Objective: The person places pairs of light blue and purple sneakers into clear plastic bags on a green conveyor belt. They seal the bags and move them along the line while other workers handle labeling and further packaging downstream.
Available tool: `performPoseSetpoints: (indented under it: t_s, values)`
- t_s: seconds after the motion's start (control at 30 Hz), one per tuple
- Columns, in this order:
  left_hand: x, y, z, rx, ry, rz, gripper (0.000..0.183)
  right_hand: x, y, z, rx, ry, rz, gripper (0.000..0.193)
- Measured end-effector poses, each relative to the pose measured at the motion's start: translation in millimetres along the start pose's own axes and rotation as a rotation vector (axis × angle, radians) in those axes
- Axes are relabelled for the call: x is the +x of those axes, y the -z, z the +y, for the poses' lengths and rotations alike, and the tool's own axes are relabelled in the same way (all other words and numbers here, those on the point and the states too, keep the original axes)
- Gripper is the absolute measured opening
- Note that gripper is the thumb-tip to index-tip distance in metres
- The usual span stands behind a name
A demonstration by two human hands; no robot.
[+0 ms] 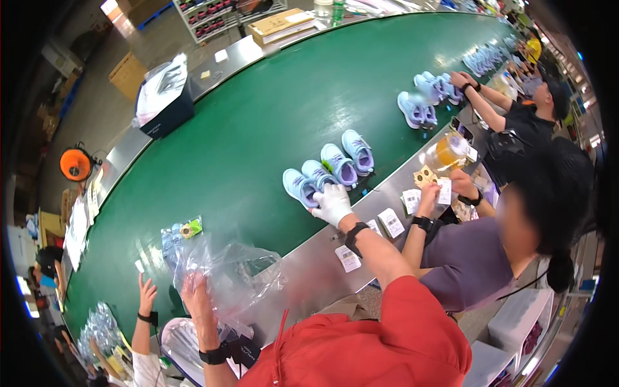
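Note:
My right hand, in a white glove, reaches to the light blue sneakers on the green belt. Its fingers close over the heel opening of the nearest sneaker. Beside that one stands a second sneaker, and a little farther right are two more, a sneaker with a yellow-green piece at its side and a sneaker with a lilac lining. My left hand grips a clear plastic bag, whose loose film spreads to the right and partly covers the fingers.
A bagged light blue pair lies on the belt, near a co-worker's hand. At right, another person's hands hold tags; label stacks lie on the metal edge. A dark bin stands across the belt.

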State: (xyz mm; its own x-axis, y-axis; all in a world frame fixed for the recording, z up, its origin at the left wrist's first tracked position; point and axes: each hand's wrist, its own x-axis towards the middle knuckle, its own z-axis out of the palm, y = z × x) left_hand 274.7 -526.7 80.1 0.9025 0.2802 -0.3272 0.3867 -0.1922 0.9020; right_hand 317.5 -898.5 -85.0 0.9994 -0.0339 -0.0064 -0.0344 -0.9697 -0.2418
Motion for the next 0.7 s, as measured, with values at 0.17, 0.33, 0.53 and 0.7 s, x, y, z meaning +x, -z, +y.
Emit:
performPoseSetpoints:
  t_s: [0.17,0.33,0.53,0.7]
  values:
    - [15.0,-28.6,17.6,0.0,-0.066,-0.027,0.023,9.9,76.6,-5.8,1.298,-0.283,-0.076,0.06]
    - [21.8,-43.2,26.5,-0.143,-0.108,-0.071,0.018,-56.7,155.5,-90.5,2.187,-0.082,-0.065,0.077]
    - [0.4,-41.8,1.1,0.012,-0.481,-0.335,0.018,-90.6,133.4,-152.0,0.459,0.203,-0.29,0.044]
    - [-56.1,-86.9,14.4,0.229,-0.792,-0.486,0.019,-120.4,18.5,-188.9,0.589,0.218,-0.229,0.033]
